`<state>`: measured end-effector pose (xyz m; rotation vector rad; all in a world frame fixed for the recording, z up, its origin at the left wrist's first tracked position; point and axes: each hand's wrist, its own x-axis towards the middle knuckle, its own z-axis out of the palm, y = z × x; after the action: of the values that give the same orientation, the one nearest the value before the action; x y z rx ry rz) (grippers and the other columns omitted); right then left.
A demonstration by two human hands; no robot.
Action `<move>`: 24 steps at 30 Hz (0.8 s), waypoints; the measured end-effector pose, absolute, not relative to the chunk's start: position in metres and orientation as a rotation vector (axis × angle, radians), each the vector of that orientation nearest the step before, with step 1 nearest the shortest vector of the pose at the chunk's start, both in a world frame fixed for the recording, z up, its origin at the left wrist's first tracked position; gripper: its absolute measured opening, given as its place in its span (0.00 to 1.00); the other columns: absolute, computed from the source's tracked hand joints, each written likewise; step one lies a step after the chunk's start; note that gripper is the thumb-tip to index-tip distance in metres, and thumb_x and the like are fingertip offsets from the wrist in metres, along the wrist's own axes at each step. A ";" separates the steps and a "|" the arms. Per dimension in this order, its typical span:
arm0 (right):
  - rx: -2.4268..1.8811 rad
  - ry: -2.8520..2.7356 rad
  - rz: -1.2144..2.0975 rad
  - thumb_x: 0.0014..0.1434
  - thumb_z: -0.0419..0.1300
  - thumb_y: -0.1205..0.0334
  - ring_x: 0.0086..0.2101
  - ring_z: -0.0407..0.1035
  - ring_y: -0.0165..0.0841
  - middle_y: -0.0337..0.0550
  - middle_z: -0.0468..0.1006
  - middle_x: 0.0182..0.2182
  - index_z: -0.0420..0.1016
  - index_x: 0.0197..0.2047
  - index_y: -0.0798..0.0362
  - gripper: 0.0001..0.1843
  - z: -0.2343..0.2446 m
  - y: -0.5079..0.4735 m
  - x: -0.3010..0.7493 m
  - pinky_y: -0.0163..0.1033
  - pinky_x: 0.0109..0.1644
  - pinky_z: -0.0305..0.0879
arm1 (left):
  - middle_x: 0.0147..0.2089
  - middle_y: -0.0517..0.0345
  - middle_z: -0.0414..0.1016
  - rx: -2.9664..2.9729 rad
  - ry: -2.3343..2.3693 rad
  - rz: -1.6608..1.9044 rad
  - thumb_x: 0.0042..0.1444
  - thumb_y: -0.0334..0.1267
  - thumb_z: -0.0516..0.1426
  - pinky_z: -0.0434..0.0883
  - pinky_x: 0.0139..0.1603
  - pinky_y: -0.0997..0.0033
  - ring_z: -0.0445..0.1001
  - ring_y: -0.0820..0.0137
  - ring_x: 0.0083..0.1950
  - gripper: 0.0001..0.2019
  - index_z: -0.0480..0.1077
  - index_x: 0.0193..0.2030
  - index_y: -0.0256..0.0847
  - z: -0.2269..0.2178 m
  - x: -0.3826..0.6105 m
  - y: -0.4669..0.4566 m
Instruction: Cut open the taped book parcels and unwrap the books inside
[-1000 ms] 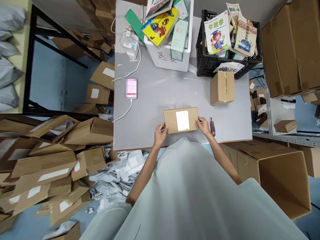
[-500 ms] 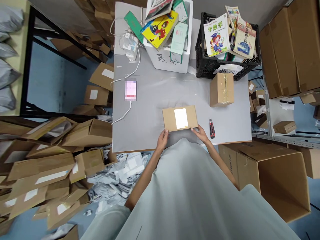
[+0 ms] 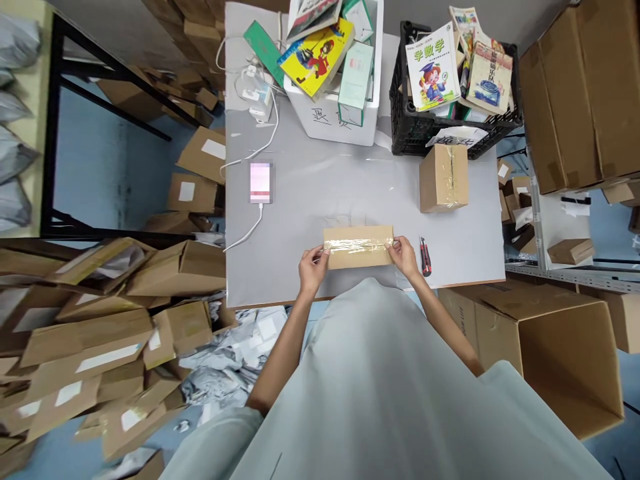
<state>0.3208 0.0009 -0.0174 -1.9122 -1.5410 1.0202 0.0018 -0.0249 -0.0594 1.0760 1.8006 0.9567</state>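
Observation:
Between my two hands is a flat brown cardboard box (image 3: 357, 260), with a shiny strip of clear tape along the face turned toward me. My left hand (image 3: 313, 268) pinches its left end, and my right hand (image 3: 404, 256) grips the right end with fingers closed. The box is at the near side of the grey table (image 3: 320, 167). Just right of my right hand lies a red and black utility knife (image 3: 425, 257). A taped cardboard carton (image 3: 444, 179) stands farther back on the right.
At the back are a white bin (image 3: 327, 127) and a black crate (image 3: 407, 127), both full of books and boxes. A charging phone (image 3: 261, 183) lies on the left with its cable. Cardboard boxes (image 3: 85, 333) pile up left of the table; a large open carton (image 3: 500, 333) stands at right.
The box has been turned over: its white-labelled face showed before, and its taped face shows now. Both hands have shifted up along its ends.

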 end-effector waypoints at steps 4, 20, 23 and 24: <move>-1.865 -1.483 1.058 0.69 0.59 0.37 0.38 0.74 0.39 0.43 0.78 0.39 0.73 0.51 0.49 0.24 -0.028 -0.006 0.318 0.45 0.49 0.73 | 0.52 0.45 0.79 1.093 1.786 0.939 0.65 0.60 0.64 0.82 0.58 0.55 0.82 0.61 0.50 0.26 0.81 0.56 0.39 -0.066 0.001 -0.024; -2.100 -1.496 0.536 0.66 0.72 0.42 0.76 0.55 0.57 0.65 0.64 0.75 0.73 0.72 0.52 0.39 -0.007 0.063 0.385 0.63 0.78 0.58 | 0.81 0.33 0.61 1.948 1.703 0.698 0.74 0.42 0.53 0.52 0.84 0.29 0.51 0.42 0.86 0.26 0.66 0.76 0.41 -0.018 0.122 0.028; -2.263 -1.339 0.474 0.61 0.75 0.38 0.81 0.36 0.66 0.73 0.48 0.81 0.60 0.80 0.57 0.56 -0.006 0.110 0.423 0.74 0.78 0.48 | 0.79 0.34 0.67 2.030 1.600 0.608 0.74 0.44 0.54 0.54 0.82 0.27 0.56 0.41 0.85 0.24 0.70 0.73 0.44 -0.025 0.166 0.044; -2.312 -1.289 0.504 0.59 0.76 0.37 0.81 0.33 0.68 0.76 0.44 0.82 0.57 0.82 0.58 0.60 -0.008 0.125 0.433 0.76 0.78 0.47 | 0.77 0.34 0.70 2.060 1.585 0.579 0.73 0.43 0.54 0.54 0.81 0.27 0.59 0.41 0.83 0.23 0.72 0.72 0.44 -0.029 0.177 0.048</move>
<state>0.4332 0.1249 -0.0082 -2.3120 -1.2891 0.5043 0.1765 0.0478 -0.0288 2.0596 1.5847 0.5786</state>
